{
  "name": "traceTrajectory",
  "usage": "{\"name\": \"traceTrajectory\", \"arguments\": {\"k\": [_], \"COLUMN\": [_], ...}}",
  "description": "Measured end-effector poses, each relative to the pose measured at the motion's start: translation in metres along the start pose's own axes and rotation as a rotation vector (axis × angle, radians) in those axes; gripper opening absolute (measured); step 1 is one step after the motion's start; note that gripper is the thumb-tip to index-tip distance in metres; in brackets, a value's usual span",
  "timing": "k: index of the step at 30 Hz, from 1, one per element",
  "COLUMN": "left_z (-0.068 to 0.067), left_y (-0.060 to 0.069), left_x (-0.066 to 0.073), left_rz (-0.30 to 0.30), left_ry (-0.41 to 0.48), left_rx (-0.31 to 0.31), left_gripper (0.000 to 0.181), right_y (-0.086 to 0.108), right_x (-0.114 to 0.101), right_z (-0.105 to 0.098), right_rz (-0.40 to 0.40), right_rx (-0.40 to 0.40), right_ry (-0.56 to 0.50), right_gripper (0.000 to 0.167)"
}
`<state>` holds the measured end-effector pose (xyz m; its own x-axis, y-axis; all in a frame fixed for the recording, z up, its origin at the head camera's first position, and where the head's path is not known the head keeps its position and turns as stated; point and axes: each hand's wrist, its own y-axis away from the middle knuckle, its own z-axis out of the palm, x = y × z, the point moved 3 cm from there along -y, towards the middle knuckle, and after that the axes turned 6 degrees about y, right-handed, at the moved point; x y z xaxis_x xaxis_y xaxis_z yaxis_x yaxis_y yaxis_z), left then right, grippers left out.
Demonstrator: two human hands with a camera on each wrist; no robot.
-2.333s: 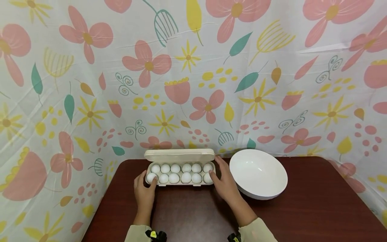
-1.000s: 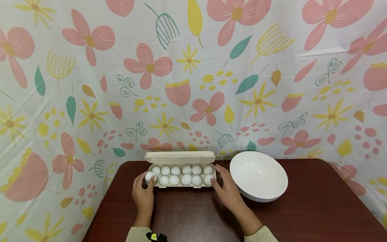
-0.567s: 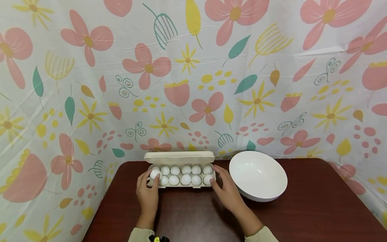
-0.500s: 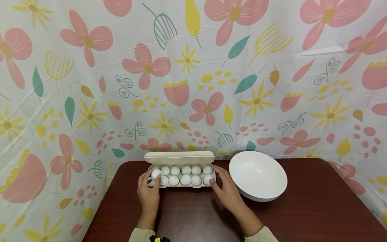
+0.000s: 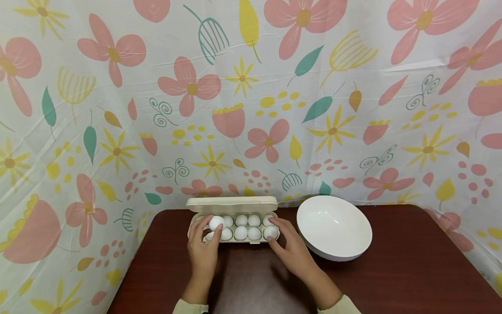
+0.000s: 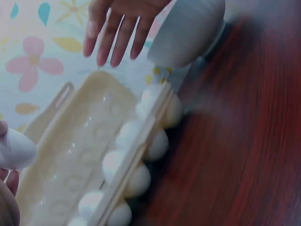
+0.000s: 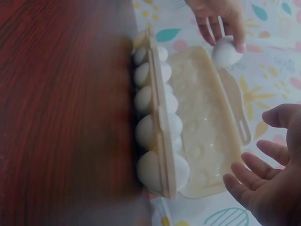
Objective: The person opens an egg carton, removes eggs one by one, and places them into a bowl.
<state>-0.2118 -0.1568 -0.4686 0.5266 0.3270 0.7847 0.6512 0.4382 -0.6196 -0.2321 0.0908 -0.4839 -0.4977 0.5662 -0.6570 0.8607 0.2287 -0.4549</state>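
My left hand [image 5: 202, 257] pinches a white egg [image 5: 216, 223] between thumb and fingers, raised above the left part of the egg carton [image 5: 232, 203]. In the right wrist view this egg [image 7: 226, 52] hangs apart from the carton. Several more white eggs sit in the carton's cups, and its cream lid stands open at the back. Part of the left side is hidden behind my left hand. At the carton's right end is my right hand [image 5: 293, 250]. Its fingers are spread and hold nothing, as the right wrist view shows.
Just right of the carton stands a deep white bowl [image 5: 337, 231], close to my right hand and with nothing in it. Both rest on a dark red-brown table [image 5: 412, 261]. Behind the table hangs a flower-patterned cloth [image 5: 270, 174].
My left hand has lifted the egg out of the carton's front left cup and carried it rightward over the other eggs. My right hand has loosened from the carton's right end, fingers spreading.
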Motion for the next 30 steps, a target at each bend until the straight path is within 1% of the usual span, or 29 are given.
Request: {"name": "traceTrajectory", "arguments": {"k": [3, 6, 11, 16, 18, 22, 26, 30], "left_z": [0.004, 0.007, 0.013, 0.02, 0.023, 0.03, 0.036, 0.039], "left_y": [0.002, 0.006, 0.012, 0.02, 0.023, 0.029, 0.034, 0.038], "left_x": [0.006, 0.003, 0.001, 0.002, 0.003, 0.009, 0.013, 0.018], "left_rz": [0.012, 0.005, 0.002, 0.001, 0.006, 0.018, 0.023, 0.039], "left_ry": [0.018, 0.039, 0.08, 0.092, 0.091, 0.124, 0.169, 0.178], "left_rx": [-0.015, -0.038, -0.106, -0.169, -0.189, -0.232, -0.269, -0.296], "left_gripper": [0.038, 0.039, 0.038, 0.036, 0.035, 0.034, 0.034, 0.034], "right_y": [0.001, 0.001, 0.002, 0.003, 0.004, 0.005, 0.005, 0.006], "right_x": [-0.003, -0.006, -0.011, -0.016, -0.018, -0.021, -0.022, -0.023], "right_z": [-0.001, -0.002, -0.003, -0.002, -0.001, 0.0, 0.001, 0.001], "right_rz": [-0.009, -0.018, -0.048, -0.086, -0.101, -0.146, -0.187, -0.227], "right_rx": [0.003, -0.001, -0.008, -0.032, -0.049, -0.065, -0.053, -0.028], "right_ry": [0.006, 0.003, -0.007, 0.008, 0.012, 0.008, 0.014, 0.014], "right_gripper": [0.054, 0.056, 0.057, 0.057, 0.058, 0.059, 0.06, 0.058]}}
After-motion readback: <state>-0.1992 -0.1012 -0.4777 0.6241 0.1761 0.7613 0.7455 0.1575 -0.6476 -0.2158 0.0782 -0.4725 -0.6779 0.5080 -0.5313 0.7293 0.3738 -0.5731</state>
